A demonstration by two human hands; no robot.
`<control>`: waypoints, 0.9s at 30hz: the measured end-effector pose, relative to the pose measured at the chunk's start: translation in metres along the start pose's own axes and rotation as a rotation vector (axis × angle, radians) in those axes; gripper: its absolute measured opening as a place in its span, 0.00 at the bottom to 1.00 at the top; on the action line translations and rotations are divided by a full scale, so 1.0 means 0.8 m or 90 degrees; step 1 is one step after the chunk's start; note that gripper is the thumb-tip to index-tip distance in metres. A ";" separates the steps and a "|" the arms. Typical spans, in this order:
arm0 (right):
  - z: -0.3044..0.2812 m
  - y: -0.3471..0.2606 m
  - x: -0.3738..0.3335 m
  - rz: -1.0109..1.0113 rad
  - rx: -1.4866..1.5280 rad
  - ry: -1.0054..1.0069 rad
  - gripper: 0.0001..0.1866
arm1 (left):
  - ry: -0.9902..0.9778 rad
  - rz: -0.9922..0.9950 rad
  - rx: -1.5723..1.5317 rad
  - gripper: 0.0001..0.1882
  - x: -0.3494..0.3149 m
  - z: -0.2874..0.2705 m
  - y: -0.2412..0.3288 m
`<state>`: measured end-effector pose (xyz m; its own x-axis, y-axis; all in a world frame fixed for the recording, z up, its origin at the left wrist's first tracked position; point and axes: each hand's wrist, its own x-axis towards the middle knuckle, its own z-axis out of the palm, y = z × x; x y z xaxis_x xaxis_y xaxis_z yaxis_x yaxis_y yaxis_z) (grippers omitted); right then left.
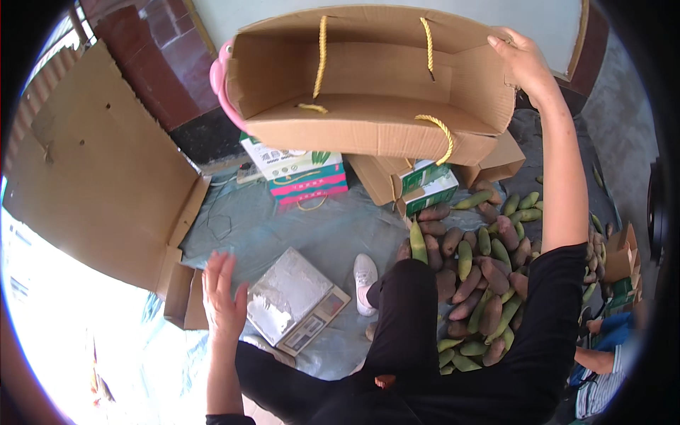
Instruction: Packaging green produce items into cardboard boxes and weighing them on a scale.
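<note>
My right hand grips the upper right edge of an open cardboard gift box. The box is held up in front of me with its bare inside facing me, and yellow rope handles hang from its walls. My left hand is raised and empty, fingers stretched upward. It is nearest to a digital scale with a shiny silver plate, apart from it. To the right of my leg lies a pile of reddish-brown tubers mixed with long green vegetables.
Green and white printed cartons and a printed box with pink and teal bands stand behind. A large cardboard sheet rises at left. A pink curved object shows beside the box. Another person's arm is at lower right.
</note>
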<state>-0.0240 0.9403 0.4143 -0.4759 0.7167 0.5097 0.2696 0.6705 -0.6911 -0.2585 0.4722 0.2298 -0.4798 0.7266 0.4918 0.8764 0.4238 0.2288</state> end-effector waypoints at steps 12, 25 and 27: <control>0.196 -0.075 -0.097 0.012 0.070 -0.418 0.19 | -0.060 -0.010 0.181 0.22 -0.001 -0.058 0.078; 0.400 0.017 -0.241 -0.335 -0.169 -0.288 0.15 | -0.304 -0.188 -0.054 0.09 -0.128 0.036 -0.007; 0.382 -0.024 -0.256 -0.263 -0.141 -0.461 0.17 | -0.322 -0.206 -0.041 0.09 -0.145 0.048 -0.017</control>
<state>-0.1880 0.7219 0.1668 -0.9681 0.1589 0.1935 0.0787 0.9267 -0.3675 -0.2166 0.4031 0.1372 -0.6690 0.7401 -0.0687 0.6759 0.6442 0.3580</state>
